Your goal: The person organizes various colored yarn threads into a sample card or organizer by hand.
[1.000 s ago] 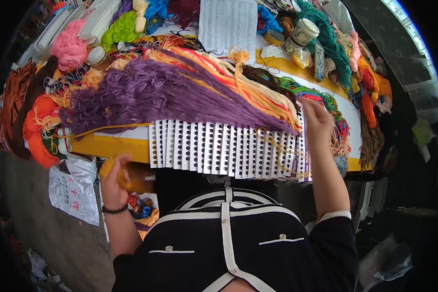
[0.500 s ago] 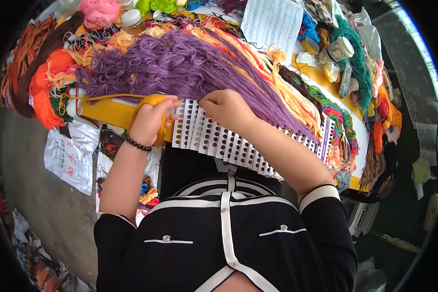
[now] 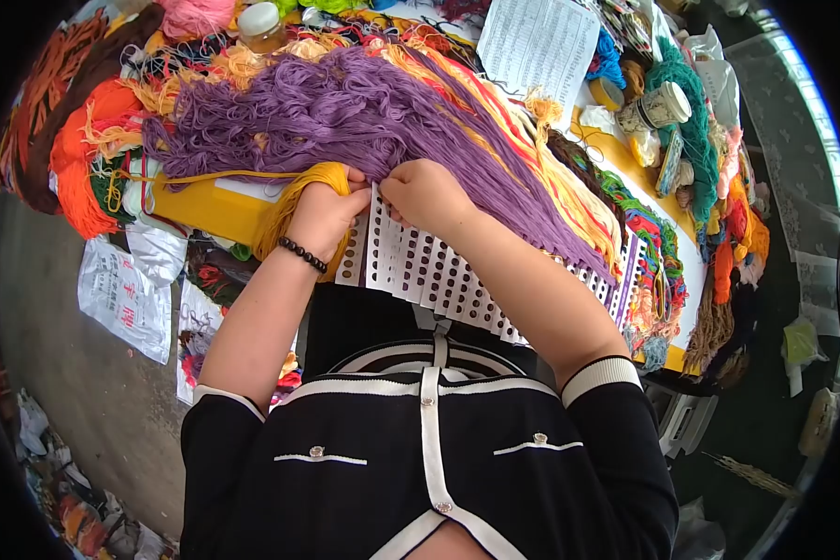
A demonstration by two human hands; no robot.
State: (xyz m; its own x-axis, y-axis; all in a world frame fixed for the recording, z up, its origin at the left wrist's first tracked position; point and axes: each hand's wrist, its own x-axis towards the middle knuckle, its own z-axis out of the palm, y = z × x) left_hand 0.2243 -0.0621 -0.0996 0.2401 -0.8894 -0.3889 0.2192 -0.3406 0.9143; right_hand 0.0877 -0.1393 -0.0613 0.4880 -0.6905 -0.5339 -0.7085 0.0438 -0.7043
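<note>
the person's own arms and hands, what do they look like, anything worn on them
Both hands, left and right, are bare, without gloves. A bracelet of dark round beads circles the left wrist. Short black knit sleeves end in white ribbed cuffs.

Purple yarn, golden-yellow skein, white cards with rows of dark dots.

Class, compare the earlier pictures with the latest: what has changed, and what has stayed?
The right hand moved left, from the cards' right end to their left. The left hand came up beside it, still carrying yellow yarn. The purple yarn still lies across the cards.
</note>
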